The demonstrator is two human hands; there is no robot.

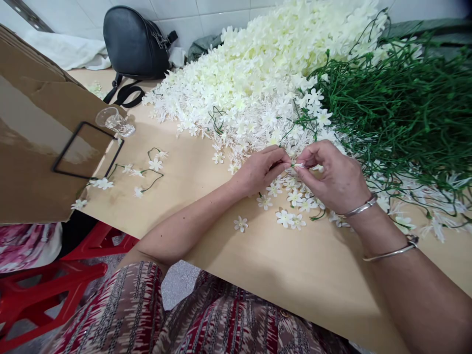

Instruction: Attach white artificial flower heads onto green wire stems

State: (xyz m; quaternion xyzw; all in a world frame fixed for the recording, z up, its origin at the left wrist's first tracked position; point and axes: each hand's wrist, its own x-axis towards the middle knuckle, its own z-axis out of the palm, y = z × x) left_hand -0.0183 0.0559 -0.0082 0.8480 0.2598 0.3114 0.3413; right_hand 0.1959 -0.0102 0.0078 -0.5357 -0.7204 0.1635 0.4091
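Over the front of a heap of white artificial flowers [236, 88], my two hands meet fingertip to fingertip. My left hand [261, 171] is closed in a pinch on a green plastic stem, mostly hidden by the fingers. Thumb and forefinger of my right hand [332, 177] pinch a small white flower [299, 165] at the tip of that stem. Right behind my right hand spreads a large bundle of green stems [401, 108]. Loose flower heads, among them a single blossom [241, 224], lie on the table [206, 211] below my hands.
A cardboard box [37, 128] stands at the left with a black wire frame [79, 174] against it. Near it are a clear plastic cup [116, 122] and a flower sprig [153, 169]. A black bag [134, 44] sits behind; red stools [47, 290] stand below.
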